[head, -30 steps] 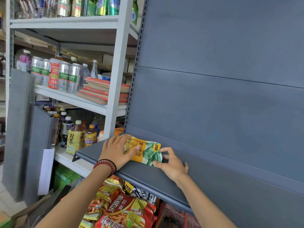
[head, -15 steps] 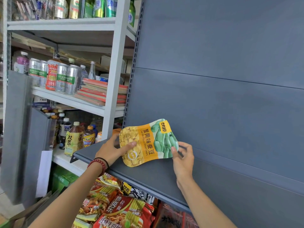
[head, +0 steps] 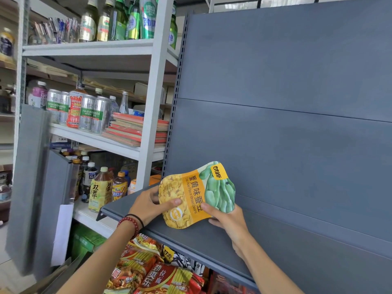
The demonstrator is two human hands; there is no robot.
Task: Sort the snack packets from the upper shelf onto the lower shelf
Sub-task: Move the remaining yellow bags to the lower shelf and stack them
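Observation:
A yellow, orange and green broad-bean snack packet [head: 196, 195] is held upright just above the grey upper shelf [head: 197, 240]. My left hand [head: 148, 205] grips its left edge, thumb on the front. The packet's lower right edge sits in my right hand [head: 226, 219], thumb across the front. Below the shelf, red and orange noodle packets [head: 148, 272] lie on the lower shelf, partly hidden by the upper shelf and my arms.
A grey back panel [head: 286, 124] rises behind the shelf. To the left stands a white rack [head: 148, 124] with cans [head: 89, 112], bottles [head: 101, 187] and stacked booklets [head: 137, 132]. Loose grey panels [head: 31, 177] lean at far left.
The packet lay flat on the upper shelf under both hands a second ago. Both hands have since lifted it and tilted it upright, facing me.

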